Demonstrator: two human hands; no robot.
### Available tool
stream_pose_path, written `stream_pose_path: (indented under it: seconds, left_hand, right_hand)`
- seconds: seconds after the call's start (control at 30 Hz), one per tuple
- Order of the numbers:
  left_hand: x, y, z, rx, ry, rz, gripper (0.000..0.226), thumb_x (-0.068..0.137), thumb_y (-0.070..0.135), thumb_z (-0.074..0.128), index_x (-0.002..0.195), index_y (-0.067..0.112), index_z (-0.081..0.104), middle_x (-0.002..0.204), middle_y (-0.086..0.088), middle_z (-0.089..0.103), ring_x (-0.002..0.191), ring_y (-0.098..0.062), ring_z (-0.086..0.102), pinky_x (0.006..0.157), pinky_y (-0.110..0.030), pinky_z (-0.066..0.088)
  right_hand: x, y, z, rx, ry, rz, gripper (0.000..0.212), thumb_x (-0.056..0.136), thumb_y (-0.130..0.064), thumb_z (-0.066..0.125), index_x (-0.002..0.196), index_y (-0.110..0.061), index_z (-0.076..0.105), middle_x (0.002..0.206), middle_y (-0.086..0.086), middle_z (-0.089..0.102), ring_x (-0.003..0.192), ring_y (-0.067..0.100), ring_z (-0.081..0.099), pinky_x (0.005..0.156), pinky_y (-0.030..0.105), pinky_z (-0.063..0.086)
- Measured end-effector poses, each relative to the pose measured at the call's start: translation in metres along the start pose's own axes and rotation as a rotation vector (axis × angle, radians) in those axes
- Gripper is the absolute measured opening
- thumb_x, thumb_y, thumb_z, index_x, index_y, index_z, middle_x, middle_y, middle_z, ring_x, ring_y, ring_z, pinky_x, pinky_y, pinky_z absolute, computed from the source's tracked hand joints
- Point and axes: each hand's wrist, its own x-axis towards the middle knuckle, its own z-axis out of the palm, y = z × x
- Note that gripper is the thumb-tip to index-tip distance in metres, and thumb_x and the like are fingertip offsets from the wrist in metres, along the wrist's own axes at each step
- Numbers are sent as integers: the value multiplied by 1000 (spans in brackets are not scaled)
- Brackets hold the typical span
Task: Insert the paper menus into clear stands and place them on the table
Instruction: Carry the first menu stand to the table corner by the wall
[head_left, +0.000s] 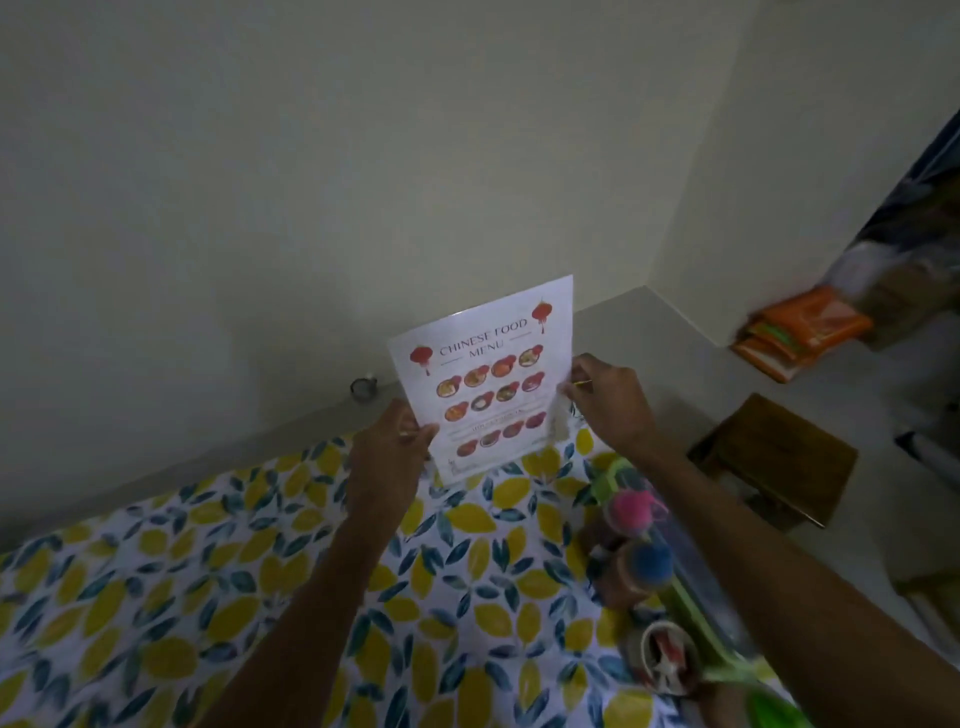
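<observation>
Both hands, left hand (395, 441) and right hand (605, 395), pinch the menu (488, 374) by its side edges (stand barely discernible), so lower it level onto the bench (208, 571).

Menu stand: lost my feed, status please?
Both hands, left hand and right hand, gripping menu edges. Menu upright at table's far edge. Clear stand hard to confirm. Nothing blocking.

Dim room, low light. Plain pale greenish-white walls (322, 156) meet in corner at upper right. Pale grey smooth floor (649, 353) along wall base. Small dark brown wooden stool (774, 457) stands on floor at right. Stack of orange flat packets (800, 332) lies on floor near right wall, blurred. Small round dark metal object (362, 387) sits on floor at wall base.
</observation>
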Motion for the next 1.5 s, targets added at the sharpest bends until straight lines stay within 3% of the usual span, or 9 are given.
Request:
stream_pose_path:
  seconds: [0.23,0.43,0.6,0.77,0.87,1.13,1.3,1.4,1.5]
  left_hand:
    - [60,22,112,37,-38,-30,23,88,24,73,101,7,65,88,-5,74,72,-18,69,62,-31,56]
    - [108,18,161,139,-70,-65,23,88,26,72,101,8,65,95,-6,76,70,-9,63,57,-11,42]
    - [128,9,176,193,-93,-57,25,89,29,71,105,10,65,99,-4,76,75,-8,66,59,-9,41]
    - [133,4,187,153,-58,-65,20,88,28,72,95,13,62,92,0,75,75,-9,71,59,-12,52]
    - [135,-2,191,124,-35,-97,18,87,31,71,91,19,58,92,3,74,75,-8,71,63,-30,62]
    - [127,-5,199,109,-28,-77,19,93,30,65,101,15,56,100,-3,74,82,-13,70,68,-35,62]
    - [119,1,198,100,-66,-57,36,92,43,62,116,19,48,112,-4,71,93,-20,71,72,-45,61]
    - [114,5,194,123,-99,-80,45,89,50,61,119,20,46,114,-4,68,97,-22,68,75,-49,60]
    - [104,10,186,215,-135,-50,64,89,53,60,137,15,39,130,-11,57,115,-28,58,87,-52,55]
  right_hand:
    - [90,96,4,16,-77,50,19,87,-22,69,99,-7,66,99,9,76,84,25,72,79,36,58]
    - [129,138,24,22,-103,74,21,87,-23,69,98,-6,66,97,12,75,84,28,71,78,40,59]
    - [148,150,38,49,-117,83,20,87,-21,69,100,-5,66,97,12,75,86,29,70,79,40,59]
    - [154,160,44,90,-113,93,21,89,-23,67,105,-9,64,102,10,75,88,25,71,81,40,59]
    - [153,160,50,80,-97,81,22,92,-24,63,109,-10,63,101,11,74,86,27,71,80,41,59]
    - [145,163,56,68,-136,129,21,93,-24,61,106,-8,63,96,16,74,82,31,69,78,45,59]
    - [134,153,47,149,-261,208,47,89,-26,66,133,-17,49,119,13,69,102,31,68,89,48,57]
    - [126,147,38,51,-278,199,59,89,-26,67,140,-12,41,127,17,63,113,36,62,95,48,52]
    - [115,138,27,-89,-277,187,59,90,-33,63,139,-12,39,129,17,61,116,37,59,94,49,50]
